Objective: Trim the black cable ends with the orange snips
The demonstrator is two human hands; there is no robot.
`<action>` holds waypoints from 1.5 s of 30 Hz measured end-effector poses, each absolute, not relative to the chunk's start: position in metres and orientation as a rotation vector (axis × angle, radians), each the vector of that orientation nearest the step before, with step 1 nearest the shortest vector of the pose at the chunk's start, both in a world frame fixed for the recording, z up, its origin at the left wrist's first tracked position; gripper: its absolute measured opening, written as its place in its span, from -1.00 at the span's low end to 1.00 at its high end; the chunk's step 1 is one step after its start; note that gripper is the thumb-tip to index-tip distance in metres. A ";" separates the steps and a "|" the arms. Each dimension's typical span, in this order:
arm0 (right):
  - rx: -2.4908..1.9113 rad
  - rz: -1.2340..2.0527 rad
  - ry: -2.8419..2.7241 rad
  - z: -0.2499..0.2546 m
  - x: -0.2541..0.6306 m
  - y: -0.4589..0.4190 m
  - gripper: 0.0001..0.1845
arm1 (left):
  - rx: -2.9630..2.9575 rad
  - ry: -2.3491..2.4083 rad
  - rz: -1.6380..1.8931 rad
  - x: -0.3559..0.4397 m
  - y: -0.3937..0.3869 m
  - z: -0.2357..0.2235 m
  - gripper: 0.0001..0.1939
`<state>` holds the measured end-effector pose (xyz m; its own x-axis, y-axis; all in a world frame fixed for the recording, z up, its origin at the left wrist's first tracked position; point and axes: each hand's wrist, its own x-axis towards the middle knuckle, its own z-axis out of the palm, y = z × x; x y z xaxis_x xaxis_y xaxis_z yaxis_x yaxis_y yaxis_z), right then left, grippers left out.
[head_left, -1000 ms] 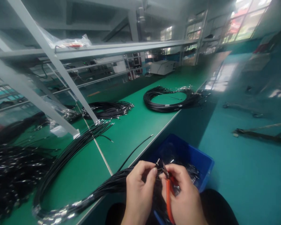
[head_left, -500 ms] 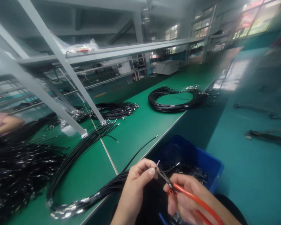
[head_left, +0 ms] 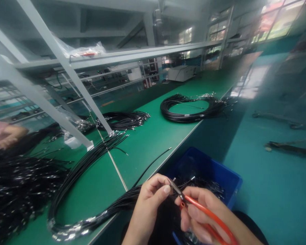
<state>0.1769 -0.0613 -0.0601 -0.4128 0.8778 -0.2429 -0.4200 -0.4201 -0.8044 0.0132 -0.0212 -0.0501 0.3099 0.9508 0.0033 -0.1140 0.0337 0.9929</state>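
My left hand (head_left: 151, 195) is closed in a pinch at the end of a thin black cable, whose small metal tip (head_left: 174, 179) pokes out past the fingertips. Most of that cable is hidden by the hand. In my right hand (head_left: 215, 202) are pliers (head_left: 206, 212) with red-orange handles, their dark jaws touching or nearly touching the cable end by my left fingertips. Behind my left wrist runs a curved bundle of black cables (head_left: 119, 204) with silvery ends, lying over the bench edge. One loose cable (head_left: 153, 164) sticks out from it.
Below the bench edge is a blue bin (head_left: 233, 178) holding dark cable pieces. Coiled black cables (head_left: 183, 118) and another bundle (head_left: 124, 120) lie on the green bench (head_left: 145, 136). Slanting white shelf posts (head_left: 84, 95) rise at left. A person's arm (head_left: 14, 133) is beside a large cable heap (head_left: 22, 187).
The pliers have turned slightly and their jaws now look closer together at the cable end. My left hand keeps its pinch. The other person's hand has shifted at far left.
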 end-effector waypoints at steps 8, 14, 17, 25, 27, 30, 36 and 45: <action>-1.072 1.819 -1.024 -0.068 0.176 -0.058 -0.83 | 1.227 0.934 1.036 0.015 -0.020 -0.049 -0.91; -0.927 1.756 -0.893 -0.067 0.191 -0.066 -0.64 | 1.463 1.057 0.980 0.017 -0.022 -0.052 -0.92; -0.940 1.573 -0.711 -0.060 0.199 -0.072 -0.54 | 1.822 1.147 1.085 0.026 -0.027 -0.051 -0.89; -0.941 1.452 -0.623 -0.064 0.218 -0.075 -0.70 | 2.376 1.168 1.230 0.045 -0.037 -0.056 -0.81; -0.894 1.446 -0.619 -0.067 0.223 -0.074 -0.73 | 2.465 1.174 1.004 0.048 -0.034 -0.058 -0.84; -0.836 1.410 -0.598 -0.071 0.229 -0.071 -0.82 | 2.463 1.192 0.568 0.049 -0.017 -0.061 -0.90; -0.793 1.446 -0.543 -0.067 0.227 -0.066 -0.81 | 2.227 1.804 0.543 0.049 0.067 -0.074 -0.86; -0.895 1.333 -0.556 -0.057 0.208 -0.050 -0.64 | 2.144 1.661 0.582 0.065 0.069 -0.067 -0.97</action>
<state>0.2085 -0.0502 -0.0566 0.1851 0.9725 -0.1413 -0.5834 -0.0070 -0.8121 0.0648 0.0689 -0.0666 0.2218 0.9701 0.0982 0.8195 -0.2400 0.5205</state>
